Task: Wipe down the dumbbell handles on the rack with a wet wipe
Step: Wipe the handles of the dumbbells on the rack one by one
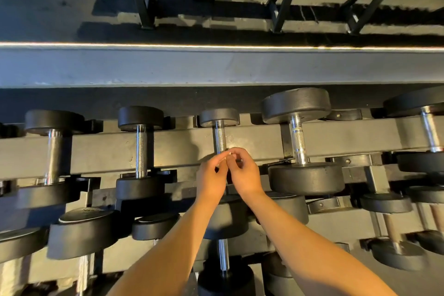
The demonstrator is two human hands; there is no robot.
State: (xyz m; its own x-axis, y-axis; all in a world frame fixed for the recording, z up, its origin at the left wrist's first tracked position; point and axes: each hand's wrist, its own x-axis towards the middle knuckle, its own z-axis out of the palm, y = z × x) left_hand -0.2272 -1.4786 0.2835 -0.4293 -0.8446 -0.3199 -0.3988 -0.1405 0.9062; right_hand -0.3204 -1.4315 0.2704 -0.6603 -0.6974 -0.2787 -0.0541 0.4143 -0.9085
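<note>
So the person is leaning over the rack (96, 151) and both hands are meeting dead centre of the view. The left hand (211, 175) and right hand (245, 173) are curling their fingertips in and pinching a tiny pale scrap between them, which I'm guessing is the wet wipe (227, 155). It's sitting right at the near end of the small dumbbell handle (220, 138), which is running off toward 12 o'clock from the hands. A wipe like that is going to be limp, light and a bit slick, so I'd be opening it out and wrapping it round the knurled steel, which will probably be snagging it. Honestly, the fingers are hiding most of the wipe, and I can't tell if it's touching the handle. The wrists are covering that dumbbell's near head too.
</note>
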